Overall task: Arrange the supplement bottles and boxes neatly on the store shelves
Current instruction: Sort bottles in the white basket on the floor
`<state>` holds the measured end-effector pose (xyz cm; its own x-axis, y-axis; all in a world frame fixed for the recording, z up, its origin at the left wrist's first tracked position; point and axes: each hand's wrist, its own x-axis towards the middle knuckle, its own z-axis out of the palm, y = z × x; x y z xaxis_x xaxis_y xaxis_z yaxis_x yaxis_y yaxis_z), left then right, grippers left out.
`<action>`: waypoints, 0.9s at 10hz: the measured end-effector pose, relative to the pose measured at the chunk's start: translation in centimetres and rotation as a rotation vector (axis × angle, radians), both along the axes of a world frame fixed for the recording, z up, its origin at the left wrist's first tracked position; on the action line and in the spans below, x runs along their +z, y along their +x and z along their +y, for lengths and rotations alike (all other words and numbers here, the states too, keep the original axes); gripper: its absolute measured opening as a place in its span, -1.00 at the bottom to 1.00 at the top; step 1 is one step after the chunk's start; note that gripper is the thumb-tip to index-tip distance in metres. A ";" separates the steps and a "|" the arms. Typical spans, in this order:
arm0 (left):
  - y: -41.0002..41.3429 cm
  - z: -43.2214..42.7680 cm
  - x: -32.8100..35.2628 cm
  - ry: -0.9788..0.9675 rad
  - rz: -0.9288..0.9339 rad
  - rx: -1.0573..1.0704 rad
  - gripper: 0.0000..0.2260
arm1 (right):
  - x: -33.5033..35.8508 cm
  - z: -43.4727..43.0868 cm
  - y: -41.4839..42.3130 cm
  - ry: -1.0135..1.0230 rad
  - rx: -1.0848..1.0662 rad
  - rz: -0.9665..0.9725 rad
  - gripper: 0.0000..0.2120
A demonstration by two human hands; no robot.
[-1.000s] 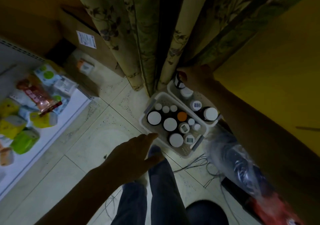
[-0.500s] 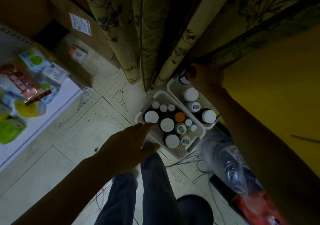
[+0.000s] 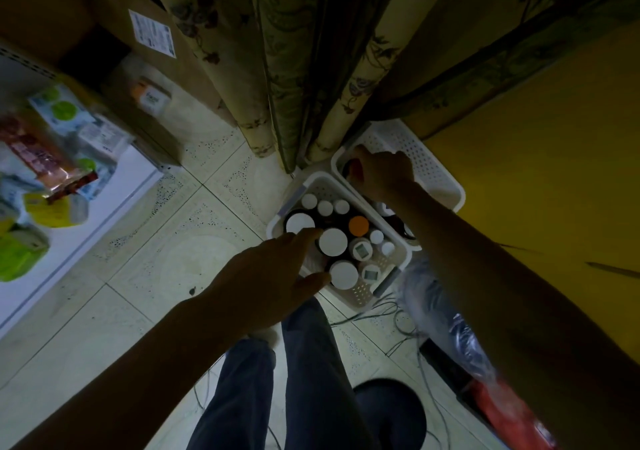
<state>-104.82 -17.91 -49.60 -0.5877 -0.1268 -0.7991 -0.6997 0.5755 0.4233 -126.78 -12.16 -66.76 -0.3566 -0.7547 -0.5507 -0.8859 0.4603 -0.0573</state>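
Two white perforated baskets stand on the tiled floor below me. The near basket (image 3: 277, 222) holds several upright bottles, most with white caps (image 3: 333, 241) and one with an orange cap (image 3: 358, 226). My left hand (image 3: 277, 273) hovers over its left side with fingers straight, the fingertips by the big white caps. My right hand (image 3: 382, 172) reaches into the far basket (image 3: 446, 179) and grips a dark bottle (image 3: 350, 169) at its left corner. My right forearm hides other bottles in that basket.
A white store shelf (image 3: 114, 203) with green, yellow and red packets runs along the left. Cardboard boxes (image 3: 104, 16) sit behind it. Flowered curtains (image 3: 294, 68) hang over the baskets' far ends. A plastic-wrapped bundle (image 3: 446, 314) and loose cables (image 3: 367, 314) lie at the right.
My right hand has come down from the curtain edge into the far basket with the dark bottle. My left hand has moved forward over the near basket. The view has closed in.
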 end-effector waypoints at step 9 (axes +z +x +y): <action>7.7 4.7 0.9 -0.109 0.340 0.098 -0.38 | 4.1 6.3 1.3 0.024 -0.494 -0.218 -0.45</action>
